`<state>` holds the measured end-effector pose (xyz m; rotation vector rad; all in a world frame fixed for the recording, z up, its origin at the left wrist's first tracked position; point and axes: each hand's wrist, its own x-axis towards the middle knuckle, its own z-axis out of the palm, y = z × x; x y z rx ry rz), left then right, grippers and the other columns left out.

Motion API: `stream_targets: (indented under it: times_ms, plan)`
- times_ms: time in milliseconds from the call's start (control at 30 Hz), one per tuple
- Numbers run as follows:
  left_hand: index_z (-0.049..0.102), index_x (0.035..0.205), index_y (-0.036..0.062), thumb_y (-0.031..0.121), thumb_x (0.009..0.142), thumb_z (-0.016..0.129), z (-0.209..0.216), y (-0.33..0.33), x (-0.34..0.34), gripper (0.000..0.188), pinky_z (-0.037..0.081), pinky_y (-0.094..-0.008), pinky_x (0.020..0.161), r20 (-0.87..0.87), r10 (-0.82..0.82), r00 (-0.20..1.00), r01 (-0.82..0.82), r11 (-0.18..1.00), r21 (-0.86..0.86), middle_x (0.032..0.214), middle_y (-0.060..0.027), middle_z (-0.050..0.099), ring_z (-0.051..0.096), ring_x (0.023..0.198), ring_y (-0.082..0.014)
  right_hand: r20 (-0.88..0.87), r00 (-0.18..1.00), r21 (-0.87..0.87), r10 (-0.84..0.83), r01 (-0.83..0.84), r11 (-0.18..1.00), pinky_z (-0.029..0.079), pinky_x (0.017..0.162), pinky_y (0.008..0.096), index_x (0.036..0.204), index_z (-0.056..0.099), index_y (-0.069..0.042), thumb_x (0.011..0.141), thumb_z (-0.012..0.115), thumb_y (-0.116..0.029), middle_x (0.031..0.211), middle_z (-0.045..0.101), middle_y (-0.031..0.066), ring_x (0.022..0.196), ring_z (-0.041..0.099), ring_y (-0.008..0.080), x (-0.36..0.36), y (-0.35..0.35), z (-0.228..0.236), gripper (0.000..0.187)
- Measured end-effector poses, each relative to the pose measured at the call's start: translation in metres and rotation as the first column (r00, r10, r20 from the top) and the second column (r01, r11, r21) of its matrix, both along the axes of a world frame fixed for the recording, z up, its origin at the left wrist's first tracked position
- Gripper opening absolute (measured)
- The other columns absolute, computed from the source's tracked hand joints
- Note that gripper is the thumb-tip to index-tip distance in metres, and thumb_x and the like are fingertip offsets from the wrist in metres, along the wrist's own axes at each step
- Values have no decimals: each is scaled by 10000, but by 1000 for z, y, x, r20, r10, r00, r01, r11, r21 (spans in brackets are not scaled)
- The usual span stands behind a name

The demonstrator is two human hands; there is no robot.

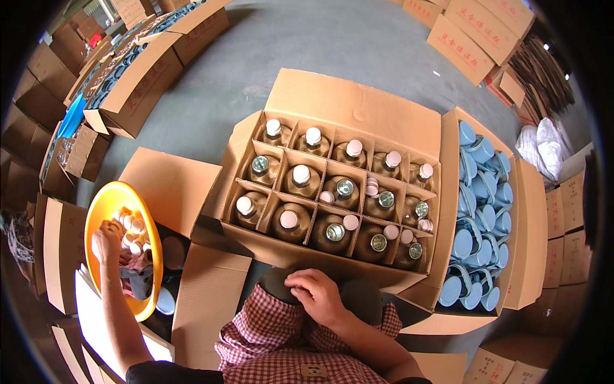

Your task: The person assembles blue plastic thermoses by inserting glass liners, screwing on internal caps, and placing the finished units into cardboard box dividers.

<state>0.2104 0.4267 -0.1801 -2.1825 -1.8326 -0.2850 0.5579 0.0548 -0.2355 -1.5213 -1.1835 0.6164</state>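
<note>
Principally, the work area consists of corrugated cardboard, glass and smooth plastic. The divided carton (358,96) is brown, its flaps folded outward; flat cardboard partitions form three rows of five compartments. Each compartment contains one upright glass flask (302,181), round-shouldered and narrow-necked, with a brownish reflective body. To the right, a second carton (526,237) contains light blue plastic vessels (485,217) with rounded shapes and glossy surfaces. To the left is an oval yellow basin (105,203) with a smooth, curved rim; crumpled reddish-brown cloth (135,261) lies inside it.

The stoppers (137,226) are short, round-ended cylinders, white to pale pink and matte. One group lies loose in the basin, above the cloth. In the divided carton, all five necks of the far row are covered by stoppers; in the middle row only the second from the left is covered, and in the near row the first two. The remaining necks are open, greenish and shiny, most with a loose stopper beside them.

The left grip (105,242) is inside the basin at the stoppers, fingers bent; whether it is clamped on one cannot be told. The right grip (316,296) rests, loosely curled, on a dark knee covering (276,285) above checked fabric (262,323); whether its fingertips meet cannot be told.
</note>
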Motion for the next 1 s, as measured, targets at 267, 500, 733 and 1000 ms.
stream_targets:
  times_ms: [267, 500, 733, 1000]
  plan:
    - [546, 1145, 22, 42, 786, 616, 10, -55, 173, 367, 469, -239, 592, 889, 35, 457, 584, 741, -330, 954, -71, 645, 641, 744, -150, -151, 988, -237, 1, -38, 971, 488, 666, 316, 932, 644, -46, 790, 636, -77, 882, 616, 101, 759, 619, 250, 15, 11, -9, 145]
    - [550, 1084, 45, -63, 748, 531, -107, -43, 310, 354, 491, -362, 790, 676, -510, 532, 771, 621, -138, 975, -190, 633, 626, 899, -325, -185, 983, -359, 15, -82, 930, 489, 675, 322, 992, 653, -65, 808, 628, -114, 914, 621, 99, 776, 623, 247, 24, 6, 7, 192]
    - [556, 1184, 72, 52, 777, 506, -160, -13, 359, 411, 431, -347, 947, 528, -477, 703, 700, 595, -394, 1204, -150, 557, 538, 1112, -286, -256, 967, -399, 0, -105, 911, 500, 699, 298, 1027, 648, -70, 821, 630, -106, 950, 623, 92, 814, 632, 224, 36, 1, 9, 210]
    - [628, 870, -89, 519, 952, 277, -167, -6, 391, 706, 488, -405, 830, 391, -87, 916, 267, 861, -433, 890, -284, 630, 618, 930, -372, -307, 949, -404, 70, -197, 893, 500, 697, 288, 1043, 639, -66, 823, 635, -106, 959, 623, 89, 798, 629, 211, 44, -2, 10, 224]
